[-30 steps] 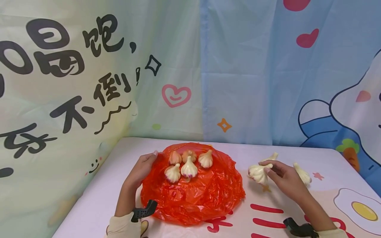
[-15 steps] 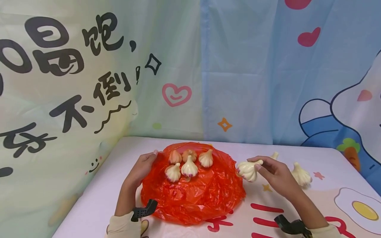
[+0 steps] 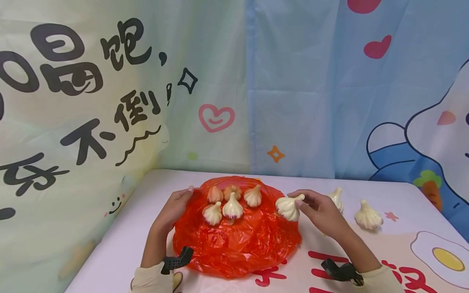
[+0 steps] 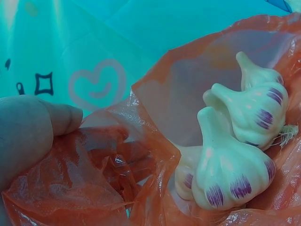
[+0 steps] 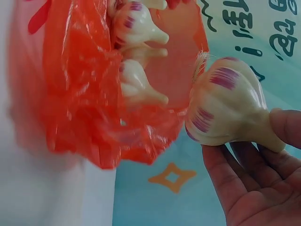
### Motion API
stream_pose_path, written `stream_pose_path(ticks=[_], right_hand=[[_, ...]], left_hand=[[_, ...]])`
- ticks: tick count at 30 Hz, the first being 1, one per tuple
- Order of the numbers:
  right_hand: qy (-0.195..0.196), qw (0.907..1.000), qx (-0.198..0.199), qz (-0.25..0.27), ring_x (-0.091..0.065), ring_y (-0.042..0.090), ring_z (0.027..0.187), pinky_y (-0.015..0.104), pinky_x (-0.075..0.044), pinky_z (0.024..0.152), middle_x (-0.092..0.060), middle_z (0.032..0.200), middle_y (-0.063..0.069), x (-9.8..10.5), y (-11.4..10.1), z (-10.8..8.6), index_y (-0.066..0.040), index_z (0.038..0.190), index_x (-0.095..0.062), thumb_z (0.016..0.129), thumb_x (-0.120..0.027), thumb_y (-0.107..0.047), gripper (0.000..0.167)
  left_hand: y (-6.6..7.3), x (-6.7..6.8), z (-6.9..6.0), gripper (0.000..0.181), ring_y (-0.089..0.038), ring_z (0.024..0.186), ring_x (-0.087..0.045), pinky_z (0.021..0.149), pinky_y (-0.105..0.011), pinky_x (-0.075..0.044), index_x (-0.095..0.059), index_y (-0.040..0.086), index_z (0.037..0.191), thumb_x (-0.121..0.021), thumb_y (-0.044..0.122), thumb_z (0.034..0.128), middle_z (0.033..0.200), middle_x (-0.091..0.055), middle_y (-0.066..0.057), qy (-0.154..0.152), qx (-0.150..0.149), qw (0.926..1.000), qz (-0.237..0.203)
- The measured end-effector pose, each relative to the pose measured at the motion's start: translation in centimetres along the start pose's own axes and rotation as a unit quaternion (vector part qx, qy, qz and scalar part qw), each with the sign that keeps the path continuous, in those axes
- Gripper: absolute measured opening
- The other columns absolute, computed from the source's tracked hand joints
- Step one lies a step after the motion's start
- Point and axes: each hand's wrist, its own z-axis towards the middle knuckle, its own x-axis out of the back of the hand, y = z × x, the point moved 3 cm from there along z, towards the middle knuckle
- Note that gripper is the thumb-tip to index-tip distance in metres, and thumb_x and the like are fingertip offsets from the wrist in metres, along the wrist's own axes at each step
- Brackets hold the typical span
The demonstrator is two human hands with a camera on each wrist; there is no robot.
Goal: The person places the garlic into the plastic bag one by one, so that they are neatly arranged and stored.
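A red plastic bag (image 3: 234, 240) lies spread on the table with several garlic bulbs (image 3: 232, 206) grouped in its far part. My left hand (image 3: 177, 207) grips the bag's left edge; in the left wrist view the thumb (image 4: 66, 120) lies over bunched red plastic. With its thumb and fingers my right hand (image 3: 318, 211) pinches one garlic bulb (image 3: 288, 208) by the stem, above the bag's right edge. Seen from the right wrist, that garlic bulb (image 5: 230, 103) has purple streaks and root hairs at its base, and it hangs beside the bag's opening.
Two more garlic bulbs stand on the table to the right: one garlic bulb (image 3: 368, 215), and another garlic bulb (image 3: 337, 199) partly behind the right hand. A printed cloth (image 3: 293, 101) hangs behind the table. Black wrist cameras (image 3: 342, 270) sit on both wrists.
My right hand has carried its garlic bulb leftward from the table's right side to the bag's right edge. The left hand and the bulbs in the bag have stayed in place.
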Motion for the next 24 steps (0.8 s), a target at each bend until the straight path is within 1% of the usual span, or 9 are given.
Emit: stream_pose_path(ticks=[1, 4, 7, 11, 15, 17, 22, 24], right_hand=[[-0.001, 1.0, -0.003, 0.0, -0.061, 0.029, 0.109, 0.029, -0.054, 0.085, -0.064, 0.12, 0.009, -0.3, 0.0, 0.2, -0.011, 0.12, -0.066, 0.098, -0.06, -0.021, 0.025], [-0.007, 0.9999, -0.012, 0.009, -0.061, 0.031, 0.109, 0.036, -0.054, 0.086, -0.063, 0.12, 0.011, -1.3, 0.0, 0.8, -0.011, 0.12, -0.065, 0.097, -0.062, -0.023, 0.027], [-0.018, 0.9995, -0.019, 0.019, -0.061, 0.032, 0.108, 0.039, -0.055, 0.085, -0.062, 0.12, 0.012, -2.3, -0.1, 1.3, -0.01, 0.119, -0.065, 0.096, -0.063, -0.025, 0.028], [-0.039, 0.9984, -0.018, 0.035, -0.062, 0.032, 0.105, 0.04, -0.055, 0.084, -0.063, 0.12, 0.015, -3.6, -0.2, 2.1, -0.007, 0.119, -0.064, 0.096, -0.063, -0.023, 0.028], [-0.055, 0.9972, -0.017, 0.048, -0.062, 0.032, 0.105, 0.04, -0.055, 0.085, -0.063, 0.12, 0.016, -4.6, -0.1, 2.5, -0.003, 0.12, -0.063, 0.096, -0.063, -0.021, 0.03], [-0.058, 0.9968, -0.02, 0.051, -0.062, 0.031, 0.106, 0.039, -0.054, 0.086, -0.062, 0.121, 0.015, -5.0, 0.1, 2.7, -0.003, 0.12, -0.063, 0.096, -0.063, -0.022, 0.03], [-0.066, 0.9964, -0.009, 0.053, -0.06, 0.032, 0.107, 0.038, -0.054, 0.086, -0.062, 0.123, 0.016, -5.8, 0.6, 3.3, -0.001, 0.119, -0.063, 0.097, -0.061, -0.019, 0.029], [-0.07, 0.9963, -0.008, 0.049, -0.06, 0.032, 0.108, 0.038, -0.054, 0.087, -0.062, 0.122, 0.016, -6.1, 0.7, 3.6, -0.001, 0.119, -0.063, 0.097, -0.061, -0.018, 0.028]], left_hand=[[0.0, 0.0, 0.0, 0.05, -0.037, 0.097, -0.066, 0.079, -0.048, -0.056, -0.063, 0.008, 0.124, -0.047, 0.049, 0.0997, 0.113, -0.066, -0.013, 0.0, 0.0, 1.0, 0.0], [0.0, 0.0, 0.0, 0.05, -0.037, 0.098, -0.066, 0.079, -0.048, -0.056, -0.062, 0.008, 0.124, -0.046, 0.049, 0.1, 0.113, -0.066, -0.013, 0.001, 0.001, 1.0, 0.003], [-0.1, -0.1, 0.0, 0.048, -0.036, 0.098, -0.066, 0.078, -0.047, -0.056, -0.062, 0.01, 0.124, -0.045, 0.048, 0.1005, 0.113, -0.066, -0.012, 0.006, 0.006, 0.9999, 0.007], [-0.3, -0.1, 0.2, 0.045, -0.036, 0.099, -0.066, 0.077, -0.046, -0.057, -0.062, 0.012, 0.125, -0.045, 0.047, 0.1014, 0.113, -0.066, -0.01, 0.01, 0.012, 0.9998, 0.009], [-0.5, 0.0, 0.3, 0.047, -0.035, 0.099, -0.066, 0.077, -0.046, -0.057, -0.062, 0.012, 0.126, -0.045, 0.048, 0.1007, 0.114, -0.066, -0.01, 0.009, 0.012, 0.9999, 0.009], [-0.5, 0.0, 0.3, 0.049, -0.035, 0.098, -0.066, 0.077, -0.046, -0.057, -0.062, 0.01, 0.126, -0.046, 0.049, 0.1003, 0.114, -0.066, -0.011, 0.009, 0.007, 0.9999, 0.012], [-0.2, 0.0, 0.1, 0.049, -0.035, 0.097, -0.066, 0.077, -0.046, -0.057, -0.062, 0.008, 0.125, -0.046, 0.047, 0.1008, 0.113, -0.066, -0.013, 0.007, -0.002, 0.9999, 0.014], [-0.1, 0.0, 0.1, 0.048, -0.035, 0.097, -0.066, 0.077, -0.046, -0.057, -0.062, 0.008, 0.125, -0.046, 0.046, 0.101, 0.113, -0.066, -0.013, 0.007, 0.0, 0.9999, 0.012]])
